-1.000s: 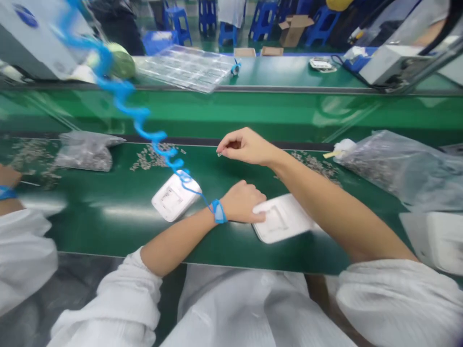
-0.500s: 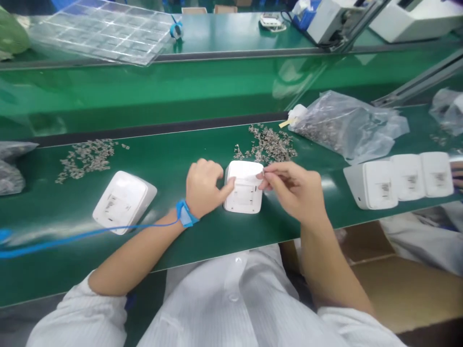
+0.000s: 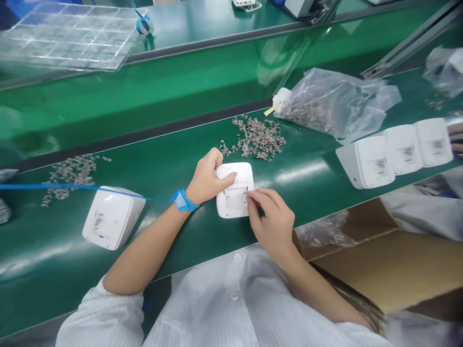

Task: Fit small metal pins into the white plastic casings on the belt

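Observation:
A white square plastic housing (image 3: pixel 234 195) lies on the green belt (image 3: pixel 170 164) in front of me. My left hand (image 3: pixel 210 177), with a blue wrist strap (image 3: pixel 183 201) and its cord, grips the housing's left edge, index finger across its top. My right hand (image 3: pixel 269 217) pinches a small metal part at the housing's right side, fingers pressed together. A heap of small metal clips (image 3: pixel 256 139) lies just beyond the housing.
A second white housing (image 3: pixel 110 217) lies at the left, three more (image 3: pixel 396 152) in a row at the right. Clear bag of clips (image 3: pixel 333 103) at back right, another clip heap (image 3: pixel 70 176) at left, a clear tray (image 3: pixel 68 36) far back, a cardboard box (image 3: pixel 390 260) below right.
My right hand left the far clip heap and came down to the housing's right edge with a small part. My left hand stayed on the housing. The view shifted to the right.

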A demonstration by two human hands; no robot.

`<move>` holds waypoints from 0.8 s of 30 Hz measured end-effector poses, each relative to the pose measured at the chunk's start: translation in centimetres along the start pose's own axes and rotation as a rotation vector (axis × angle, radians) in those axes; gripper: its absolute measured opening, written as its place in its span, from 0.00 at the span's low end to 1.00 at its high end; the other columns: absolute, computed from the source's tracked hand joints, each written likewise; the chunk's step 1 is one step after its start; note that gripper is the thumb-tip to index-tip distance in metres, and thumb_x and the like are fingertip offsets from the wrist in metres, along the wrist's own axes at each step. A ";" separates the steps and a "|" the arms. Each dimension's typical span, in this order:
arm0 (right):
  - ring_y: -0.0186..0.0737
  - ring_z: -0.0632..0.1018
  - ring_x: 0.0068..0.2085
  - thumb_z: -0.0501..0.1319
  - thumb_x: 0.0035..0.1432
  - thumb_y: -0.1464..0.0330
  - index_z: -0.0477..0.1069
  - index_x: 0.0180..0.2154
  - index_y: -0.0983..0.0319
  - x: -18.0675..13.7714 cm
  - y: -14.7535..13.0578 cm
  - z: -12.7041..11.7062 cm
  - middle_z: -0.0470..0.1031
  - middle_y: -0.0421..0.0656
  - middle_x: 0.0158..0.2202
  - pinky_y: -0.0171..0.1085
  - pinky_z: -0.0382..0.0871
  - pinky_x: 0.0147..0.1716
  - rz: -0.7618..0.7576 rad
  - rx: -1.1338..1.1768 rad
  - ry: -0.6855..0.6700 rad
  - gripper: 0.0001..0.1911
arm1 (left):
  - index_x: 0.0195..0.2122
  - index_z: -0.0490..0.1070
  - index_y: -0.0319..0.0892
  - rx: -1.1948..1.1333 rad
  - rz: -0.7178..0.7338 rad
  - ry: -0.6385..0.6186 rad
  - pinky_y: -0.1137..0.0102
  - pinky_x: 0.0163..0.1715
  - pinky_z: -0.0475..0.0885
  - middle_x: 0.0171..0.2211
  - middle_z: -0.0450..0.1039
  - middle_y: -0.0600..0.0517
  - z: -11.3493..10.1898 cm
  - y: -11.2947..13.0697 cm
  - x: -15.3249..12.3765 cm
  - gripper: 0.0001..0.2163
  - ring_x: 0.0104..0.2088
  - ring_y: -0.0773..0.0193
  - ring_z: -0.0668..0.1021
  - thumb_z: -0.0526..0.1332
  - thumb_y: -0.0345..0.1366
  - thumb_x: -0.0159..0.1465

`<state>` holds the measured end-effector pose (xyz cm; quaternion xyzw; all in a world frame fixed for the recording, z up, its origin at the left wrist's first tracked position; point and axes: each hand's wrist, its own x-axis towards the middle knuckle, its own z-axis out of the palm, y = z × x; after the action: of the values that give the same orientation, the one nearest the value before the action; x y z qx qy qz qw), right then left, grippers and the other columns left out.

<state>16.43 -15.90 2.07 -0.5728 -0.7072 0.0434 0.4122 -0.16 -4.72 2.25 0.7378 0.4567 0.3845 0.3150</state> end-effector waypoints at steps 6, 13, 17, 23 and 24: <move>0.41 0.78 0.38 0.62 0.62 0.77 0.74 0.43 0.61 -0.4 1.5 0.1 0.78 0.47 0.39 0.41 0.77 0.37 -0.059 -0.080 0.028 0.09 | 0.23 0.45 0.44 0.127 -0.007 -0.074 0.70 0.24 0.49 0.21 0.46 0.61 -1.0 2.1 -3.7 0.22 0.23 0.72 0.52 0.64 0.34 0.57; 0.40 0.75 0.38 0.62 0.59 0.80 0.72 0.43 0.60 -1.0 2.3 -0.6 0.77 0.46 0.38 0.39 0.75 0.34 -0.181 -0.072 -0.017 0.13 | 0.22 0.44 0.44 0.160 -0.008 -0.033 0.71 0.22 0.47 0.20 0.44 0.61 -0.9 2.6 -4.8 0.23 0.22 0.73 0.51 0.64 0.33 0.56; 0.38 0.73 0.36 0.62 0.59 0.80 0.73 0.42 0.58 -1.2 2.1 -0.5 0.75 0.43 0.36 0.38 0.73 0.33 -0.139 -0.112 0.043 0.13 | 0.22 0.43 0.43 0.117 -0.029 -0.055 0.71 0.21 0.46 0.20 0.43 0.61 -0.8 2.7 -4.8 0.23 0.22 0.74 0.50 0.64 0.33 0.57; 0.38 0.72 0.36 0.62 0.60 0.79 0.75 0.41 0.59 -1.1 1.9 -0.8 0.74 0.44 0.35 0.38 0.73 0.33 -0.145 -0.074 0.027 0.11 | 0.22 0.44 0.43 0.063 -0.048 -0.072 0.72 0.20 0.47 0.19 0.44 0.61 -0.8 2.7 -4.9 0.24 0.22 0.74 0.50 0.65 0.32 0.57; 0.38 0.73 0.36 0.62 0.60 0.79 0.76 0.41 0.59 -1.1 1.9 -0.8 0.74 0.44 0.36 0.38 0.73 0.33 -0.138 -0.057 0.020 0.12 | 0.22 0.44 0.43 0.062 -0.049 -0.070 0.72 0.20 0.47 0.19 0.44 0.61 -0.8 2.7 -4.9 0.24 0.22 0.74 0.50 0.65 0.32 0.57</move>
<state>18.44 -16.53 1.00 -0.5347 -0.7417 -0.0110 0.4048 -1.10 -10.20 3.47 0.7488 0.4752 0.3361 0.3171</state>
